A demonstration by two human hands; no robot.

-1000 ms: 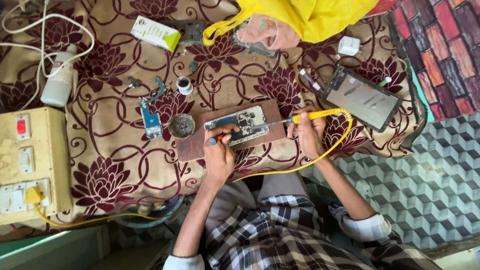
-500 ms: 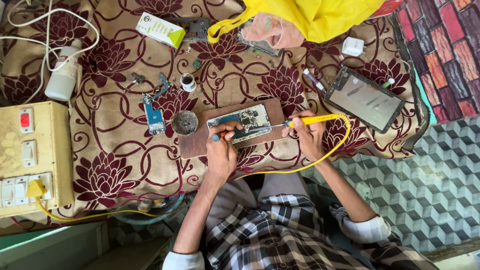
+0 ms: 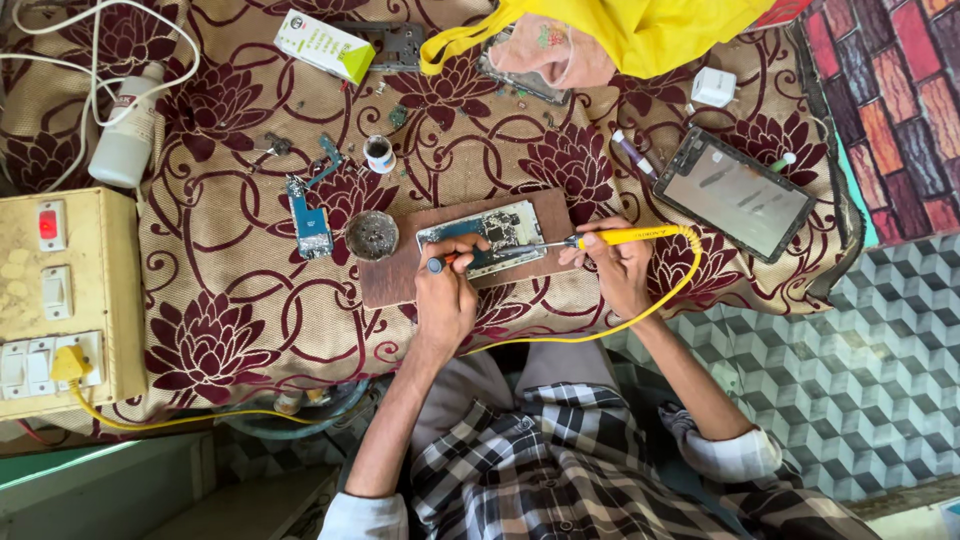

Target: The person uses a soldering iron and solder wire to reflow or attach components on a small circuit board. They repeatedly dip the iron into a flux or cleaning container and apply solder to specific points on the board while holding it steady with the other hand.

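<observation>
An opened phone with its circuit board (image 3: 490, 228) showing lies on a small brown wooden board (image 3: 400, 280) on the flowered cloth. My left hand (image 3: 446, 295) holds a thin tool with an orange and blue handle (image 3: 452, 260) against the phone's near edge. My right hand (image 3: 615, 265) grips a yellow soldering iron (image 3: 625, 238); its metal tip reaches left onto the circuit board. The iron's yellow cable (image 3: 600, 335) loops down and runs left under my arms.
A round metal dish (image 3: 371, 235) and a blue phone part (image 3: 310, 225) lie left of the board. A tablet (image 3: 735, 192) sits at right, a white bottle (image 3: 128, 140) and a switch box (image 3: 60, 300) at left, a yellow bag (image 3: 650, 30) and a green-white box (image 3: 323, 45) at the back.
The view has shifted slightly. My hands stay on the phone, the left hand's tool and the soldering tip shifting only a little on the board.
</observation>
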